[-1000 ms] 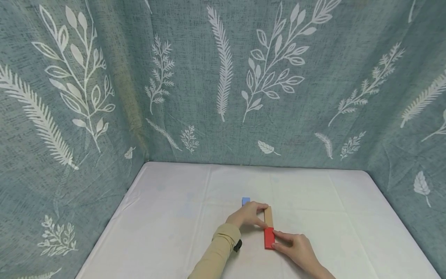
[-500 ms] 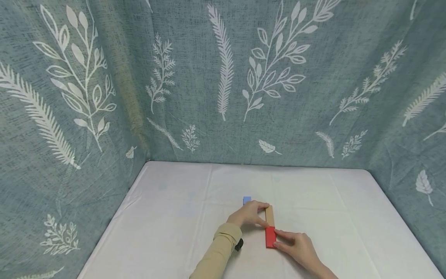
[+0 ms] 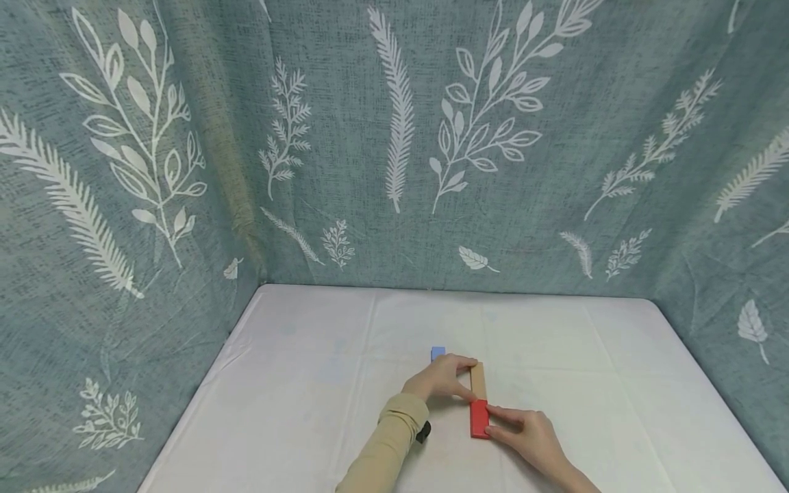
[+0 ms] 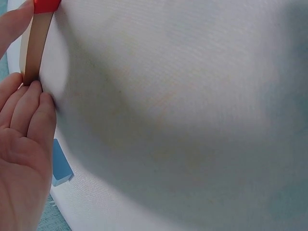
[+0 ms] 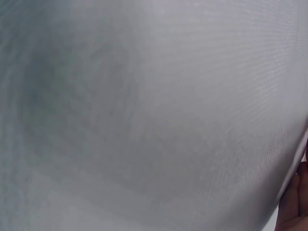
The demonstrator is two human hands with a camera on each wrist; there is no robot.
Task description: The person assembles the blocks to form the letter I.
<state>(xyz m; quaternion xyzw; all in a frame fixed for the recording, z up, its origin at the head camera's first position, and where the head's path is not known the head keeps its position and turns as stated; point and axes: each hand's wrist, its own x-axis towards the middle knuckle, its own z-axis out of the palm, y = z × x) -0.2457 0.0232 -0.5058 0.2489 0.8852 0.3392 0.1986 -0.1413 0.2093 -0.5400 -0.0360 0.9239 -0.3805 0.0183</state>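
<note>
A plain wooden block [image 3: 478,381] and a red block [image 3: 479,419] lie end to end in one line on the white cloth. My left hand [image 3: 436,378] holds the wooden block from its left side, fingertips at the far end and thumb close to the joint with the red one. In the left wrist view, the thumb [image 4: 13,24] sits beside that joint. From the right, my right hand [image 3: 531,438] holds the red block with thumb and index finger along its right edge. Only a few fingers of the right hand [image 5: 296,199] show in the right wrist view.
A blue block [image 3: 437,352] stands behind my left hand, partly hidden by it. White cloth [image 3: 296,383] covers the table. A green-grey curtain with white leaf prints [image 3: 345,137] encloses the back and sides. A black object [image 3: 423,432] shows by the left wrist.
Both hands keep their hold on the blocks. The whole head view has shifted very slightly; otherwise nothing visibly moves.
</note>
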